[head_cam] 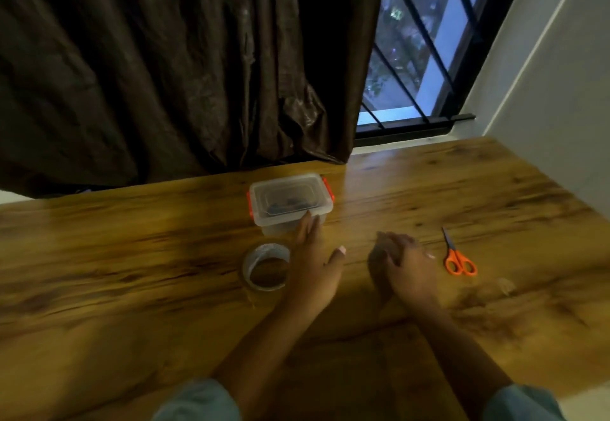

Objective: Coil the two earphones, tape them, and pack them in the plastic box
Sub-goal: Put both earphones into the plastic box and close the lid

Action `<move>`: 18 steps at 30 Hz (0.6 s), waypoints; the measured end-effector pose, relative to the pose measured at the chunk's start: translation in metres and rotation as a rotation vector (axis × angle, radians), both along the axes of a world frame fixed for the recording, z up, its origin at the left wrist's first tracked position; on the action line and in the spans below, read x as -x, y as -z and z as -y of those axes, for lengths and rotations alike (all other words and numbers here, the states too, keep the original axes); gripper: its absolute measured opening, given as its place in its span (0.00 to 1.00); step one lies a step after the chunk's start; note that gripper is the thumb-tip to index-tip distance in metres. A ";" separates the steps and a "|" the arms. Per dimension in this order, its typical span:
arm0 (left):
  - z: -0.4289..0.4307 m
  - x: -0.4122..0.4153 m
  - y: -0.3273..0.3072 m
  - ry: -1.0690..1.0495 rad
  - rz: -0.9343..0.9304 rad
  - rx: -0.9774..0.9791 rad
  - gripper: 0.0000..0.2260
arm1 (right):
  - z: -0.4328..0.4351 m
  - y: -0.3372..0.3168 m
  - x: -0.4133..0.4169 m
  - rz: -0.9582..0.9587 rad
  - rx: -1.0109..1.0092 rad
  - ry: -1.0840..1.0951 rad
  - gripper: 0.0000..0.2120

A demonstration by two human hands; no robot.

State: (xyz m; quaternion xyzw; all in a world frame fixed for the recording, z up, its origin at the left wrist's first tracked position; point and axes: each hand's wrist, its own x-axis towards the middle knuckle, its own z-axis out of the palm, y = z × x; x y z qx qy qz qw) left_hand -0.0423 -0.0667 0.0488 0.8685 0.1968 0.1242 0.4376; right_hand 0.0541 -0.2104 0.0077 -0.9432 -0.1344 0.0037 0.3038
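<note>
A clear plastic box point(290, 201) with orange side latches stands on the wooden table, its lid on. Dark shapes show dimly through the lid; I cannot tell what they are. My left hand point(315, 259) lies flat with straight fingers, the fingertips touching the box's near front wall. A roll of clear tape point(266, 267) sits just left of that hand. My right hand point(404, 265) hovers low over the table to the right, blurred, fingers loosely curled, holding nothing that I can see.
Orange-handled scissors point(457, 255) lie right of my right hand. The wooden table point(132, 272) reaches back to a dark curtain point(165, 74) and a barred window point(422, 57). A white wall point(561, 90) borders the right side.
</note>
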 end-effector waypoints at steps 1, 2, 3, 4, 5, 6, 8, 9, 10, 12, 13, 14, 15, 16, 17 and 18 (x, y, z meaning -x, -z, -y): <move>0.008 -0.011 0.003 0.041 -0.020 0.051 0.28 | 0.016 -0.001 -0.007 0.012 0.102 0.080 0.20; 0.016 -0.022 0.008 0.075 -0.048 0.102 0.27 | 0.031 0.000 -0.011 0.000 0.183 0.151 0.22; 0.024 -0.031 0.011 0.107 -0.080 0.158 0.27 | 0.044 0.001 -0.014 -0.026 0.233 0.209 0.23; 0.033 -0.039 0.017 0.134 -0.116 0.226 0.26 | 0.054 0.002 -0.015 -0.059 0.258 0.253 0.24; 0.041 -0.046 0.021 0.157 -0.155 0.306 0.25 | 0.062 0.005 -0.016 -0.087 0.271 0.278 0.25; 0.050 -0.051 0.025 0.173 -0.199 0.386 0.24 | 0.068 0.008 -0.016 -0.106 0.286 0.289 0.26; 0.065 -0.058 0.029 0.195 -0.263 0.499 0.23 | 0.073 0.013 -0.016 -0.098 0.302 0.287 0.25; 0.071 -0.060 0.030 0.198 -0.277 0.542 0.23 | 0.073 0.014 -0.015 -0.066 0.296 0.274 0.23; 0.076 -0.062 0.030 0.194 -0.280 0.575 0.22 | 0.072 0.014 -0.014 -0.032 0.284 0.247 0.21; 0.081 -0.065 0.031 0.173 -0.265 0.604 0.21 | 0.065 0.014 -0.008 0.019 0.255 0.164 0.18; 0.082 -0.065 0.033 0.154 -0.249 0.614 0.21 | 0.059 0.014 -0.003 0.034 0.234 0.119 0.17; 0.082 -0.064 0.034 0.135 -0.232 0.622 0.21 | 0.052 0.013 0.003 0.045 0.204 0.075 0.17; 0.080 -0.062 0.036 0.119 -0.218 0.630 0.20 | 0.045 0.014 0.010 0.052 0.171 0.028 0.17; 0.078 -0.058 0.038 0.106 -0.206 0.624 0.20 | 0.036 0.015 0.016 0.054 0.144 -0.019 0.18; 0.074 -0.054 0.040 0.100 -0.187 0.616 0.19 | 0.027 0.014 0.022 0.046 0.123 -0.064 0.19; 0.068 -0.048 0.039 0.099 -0.164 0.604 0.18 | 0.019 0.014 0.027 0.038 0.108 -0.104 0.20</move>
